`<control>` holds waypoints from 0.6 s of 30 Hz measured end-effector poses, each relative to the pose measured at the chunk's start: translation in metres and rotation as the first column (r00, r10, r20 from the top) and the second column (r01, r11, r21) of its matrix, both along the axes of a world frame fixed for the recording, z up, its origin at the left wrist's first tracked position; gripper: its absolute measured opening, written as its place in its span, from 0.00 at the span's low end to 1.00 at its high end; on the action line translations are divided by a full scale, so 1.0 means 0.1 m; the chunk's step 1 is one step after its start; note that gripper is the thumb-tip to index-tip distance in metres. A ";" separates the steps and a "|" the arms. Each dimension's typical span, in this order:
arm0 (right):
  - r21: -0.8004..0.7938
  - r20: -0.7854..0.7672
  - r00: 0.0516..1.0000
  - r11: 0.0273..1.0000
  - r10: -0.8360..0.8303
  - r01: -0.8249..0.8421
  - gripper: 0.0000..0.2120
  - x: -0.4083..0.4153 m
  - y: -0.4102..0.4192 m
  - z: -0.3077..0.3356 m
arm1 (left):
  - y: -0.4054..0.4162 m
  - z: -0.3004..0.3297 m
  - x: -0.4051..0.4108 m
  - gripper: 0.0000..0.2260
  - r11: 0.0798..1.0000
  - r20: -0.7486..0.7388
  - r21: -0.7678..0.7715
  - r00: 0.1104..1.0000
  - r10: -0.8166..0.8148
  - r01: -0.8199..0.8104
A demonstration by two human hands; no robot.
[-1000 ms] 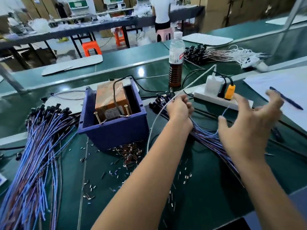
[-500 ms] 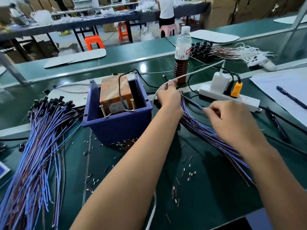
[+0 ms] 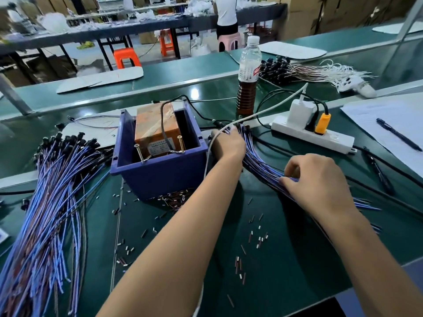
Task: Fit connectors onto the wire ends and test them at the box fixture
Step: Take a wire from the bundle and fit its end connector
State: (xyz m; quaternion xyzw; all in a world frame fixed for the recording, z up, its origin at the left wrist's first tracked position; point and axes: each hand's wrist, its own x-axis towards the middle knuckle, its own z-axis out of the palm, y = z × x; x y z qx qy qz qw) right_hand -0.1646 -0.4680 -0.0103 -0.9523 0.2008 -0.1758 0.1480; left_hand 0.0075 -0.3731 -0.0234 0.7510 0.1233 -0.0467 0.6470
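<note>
The step in hand looks like picking one wire out of the right bundle point(image 3: 258, 161) for fitting and testing. The left hand point(image 3: 229, 143) lies on the bundle's far end just right of the blue box point(image 3: 160, 172), fingers bent over the black connector tips; whether it truly grips them I cannot tell. The right hand point(image 3: 318, 181) has curled fingers pinching into the strands nearer their bare ends. The done pile point(image 3: 45, 202) lies well apart on the left. Next, I judge, one strand must be drawn free and its end brought to the screws point(image 3: 180, 144) standing in the box
</note>
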 end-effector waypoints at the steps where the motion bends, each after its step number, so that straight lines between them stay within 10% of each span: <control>1: 0.010 0.035 0.999 1.000 0.007 -0.007 0.08 0.01 0.01 0.00 | -0.01 0.00 -0.03 0.13 1.000 -0.002 0.008 1.000 -0.027 0.027; 8: 0.086 0.381 0.921 0.988 0.084 -0.126 0.03 0.08 0.30 0.16 | 0.26 0.21 -0.50 0.07 0.923 0.051 0.126 0.927 -0.372 0.363; 14: 0.086 0.589 0.765 0.922 0.259 -0.378 0.04 0.16 0.87 0.30 | 1.16 0.54 -0.91 0.14 0.484 -0.128 0.057 0.487 -0.864 0.873; 18: 0.087 0.497 0.733 0.813 0.465 -0.575 0.01 0.28 1.40 0.32 | 1.81 0.61 -0.93 0.16 0.669 -0.083 0.195 0.692 -0.718 0.717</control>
